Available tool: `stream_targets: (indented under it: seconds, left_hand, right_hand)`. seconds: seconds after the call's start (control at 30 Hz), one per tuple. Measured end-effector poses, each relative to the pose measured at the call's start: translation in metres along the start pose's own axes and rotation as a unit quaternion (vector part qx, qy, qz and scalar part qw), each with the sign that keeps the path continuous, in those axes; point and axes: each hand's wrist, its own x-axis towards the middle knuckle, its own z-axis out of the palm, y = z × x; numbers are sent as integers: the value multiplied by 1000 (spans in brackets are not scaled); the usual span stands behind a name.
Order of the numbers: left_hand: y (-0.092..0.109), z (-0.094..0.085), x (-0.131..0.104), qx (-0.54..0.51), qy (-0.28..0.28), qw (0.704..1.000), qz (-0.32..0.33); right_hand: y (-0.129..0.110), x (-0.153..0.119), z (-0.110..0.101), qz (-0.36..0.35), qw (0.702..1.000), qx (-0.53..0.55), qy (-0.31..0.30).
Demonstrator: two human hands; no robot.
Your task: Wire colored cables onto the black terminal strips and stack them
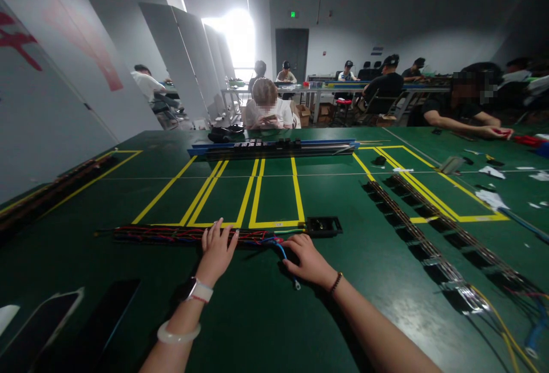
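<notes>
A long, narrow strip of bundled wiring (163, 234), with red and blue wires along a dark body, lies crosswise on the green table. My left hand (218, 250) rests across its middle, palm down, with the fingers stretched and slightly apart. At the strip's right end, my right hand (309, 260) curls its fingers and thumb about a short blue cable (282, 250). A metal ring lug (297, 285) hangs at that cable's free end. Just beyond my right hand, a green wire (292, 231) runs to a black rectangular housing (324, 226).
Yellow tape (218, 185) marks rectangles on the table (257, 321). Two wired strips (422, 241) lie to the right, and blue rails (274, 147) at the back. Dark flat devices (107, 316) sit front left. A person (266, 107) sits opposite; another person's arms (461, 124) reach in from the right.
</notes>
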Motion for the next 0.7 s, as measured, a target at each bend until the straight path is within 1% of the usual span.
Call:
stream_targets:
  seconds: [0.13, 0.27, 0.33, 0.43, 0.57, 0.7]
  left_hand:
    - [-5, 5, 0, 14, -9, 999, 32]
    - [-11, 3, 2, 16, -20, 996, 88]
    - [-14, 1, 3, 6, -31, 994, 104]
    - [-16, -3, 5, -8, -44, 993, 112]
    - [-15, -5, 7, -20, -47, 992, 113]
    - [-12, -4, 12, -29, -54, 991, 116]
  right_hand:
    - [0, 0, 3, -1, 1000, 6, 12]
    - [-1, 0, 4, 9, 1000, 15, 22]
    - [0, 0, 5, 6, 1000, 18, 21]
    - [2, 0, 4, -6, 1000, 18, 18]
    - [5, -1, 4, -17, 1000, 16, 15]
    - [6, -1, 7, 1, 999, 23, 25]
